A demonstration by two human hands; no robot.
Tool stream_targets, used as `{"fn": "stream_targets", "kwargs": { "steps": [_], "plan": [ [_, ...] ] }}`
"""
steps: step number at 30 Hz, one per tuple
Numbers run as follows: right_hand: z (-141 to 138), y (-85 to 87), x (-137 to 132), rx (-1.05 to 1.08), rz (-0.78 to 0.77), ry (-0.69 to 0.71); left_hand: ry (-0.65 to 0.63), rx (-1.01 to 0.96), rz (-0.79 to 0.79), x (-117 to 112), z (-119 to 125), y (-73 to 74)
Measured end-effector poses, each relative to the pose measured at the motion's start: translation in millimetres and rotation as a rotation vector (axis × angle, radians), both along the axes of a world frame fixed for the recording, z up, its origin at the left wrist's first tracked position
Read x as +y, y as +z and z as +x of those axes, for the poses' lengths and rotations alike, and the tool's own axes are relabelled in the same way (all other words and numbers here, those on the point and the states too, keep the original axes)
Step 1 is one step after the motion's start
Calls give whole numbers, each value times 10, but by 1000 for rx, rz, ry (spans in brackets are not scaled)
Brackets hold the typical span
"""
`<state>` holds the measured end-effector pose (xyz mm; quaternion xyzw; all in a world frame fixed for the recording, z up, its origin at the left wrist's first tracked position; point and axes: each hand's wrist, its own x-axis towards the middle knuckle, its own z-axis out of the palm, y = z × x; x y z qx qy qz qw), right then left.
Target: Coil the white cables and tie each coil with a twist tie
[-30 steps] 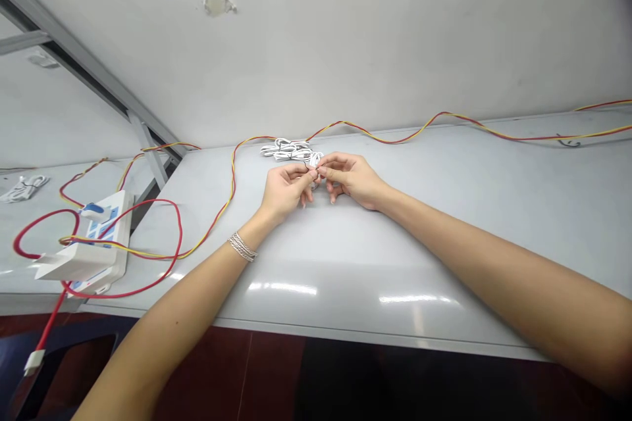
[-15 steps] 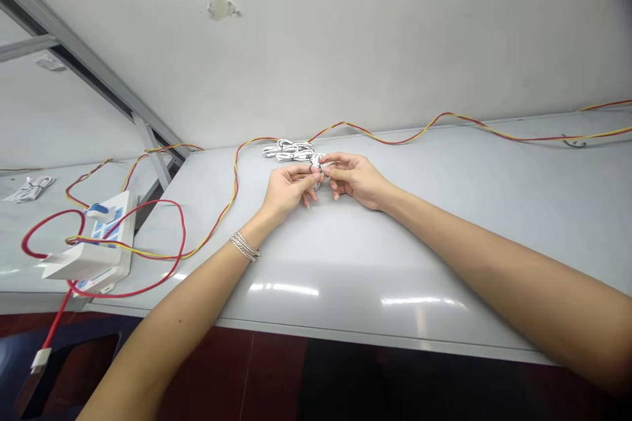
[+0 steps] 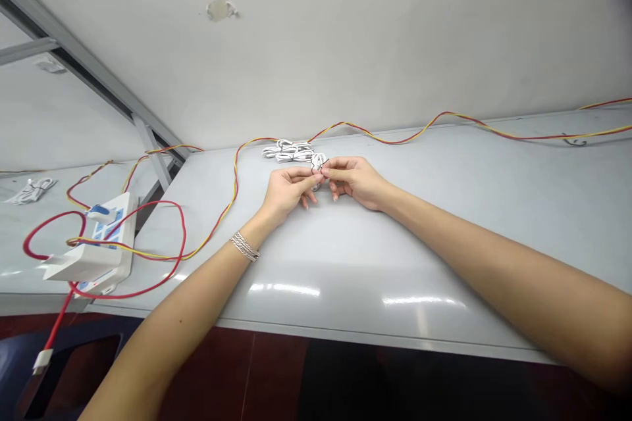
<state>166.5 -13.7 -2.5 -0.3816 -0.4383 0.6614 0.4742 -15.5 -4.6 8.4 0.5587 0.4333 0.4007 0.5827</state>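
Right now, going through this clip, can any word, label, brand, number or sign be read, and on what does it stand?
No text can be read.
The blue panels on the white power strip carry markings too small and blurred to read.
The coiled white cables show no legible label.

I count my two hands (image 3: 320, 184), two tables (image 3: 419, 243), and three white cable coils: one coil (image 3: 318, 161) between my fingers, one coil (image 3: 289, 152) just beyond them, one coil (image 3: 33, 191) on the other table (image 3: 20, 237). There's one power strip (image 3: 89, 260), one red cable (image 3: 180, 237), and one stack of thin bracelets (image 3: 244, 247) on my wrist
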Motion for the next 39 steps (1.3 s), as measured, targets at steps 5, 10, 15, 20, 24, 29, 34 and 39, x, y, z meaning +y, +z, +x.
{"fn": "stream_targets", "kwargs": {
  "steps": [5,10,15,20,24,29,34,39],
  "plan": [
    [13,8,2,7,-19,32,9,-57,-41,22,-28,29],
    [50,21,19,50,-47,108,-38,-86,-72,31,-36,29],
    [90,28,41,77,-77,175,-46,-94,-45,22,-37,31],
    [106,34,42,81,-73,198,-82,-98,-28,22,-41,22],
    [112,46,30,76,-63,201,-105,-106,-21,25,-43,10],
    [114,44,33,69,-68,195,-128,-106,-33,31,-50,10],
    [106,47,33,62,-69,188,-147,-115,-39,28,-62,16],
    [97,42,32,89,-74,167,-137,-115,-43,21,-62,31]
  ]
}}
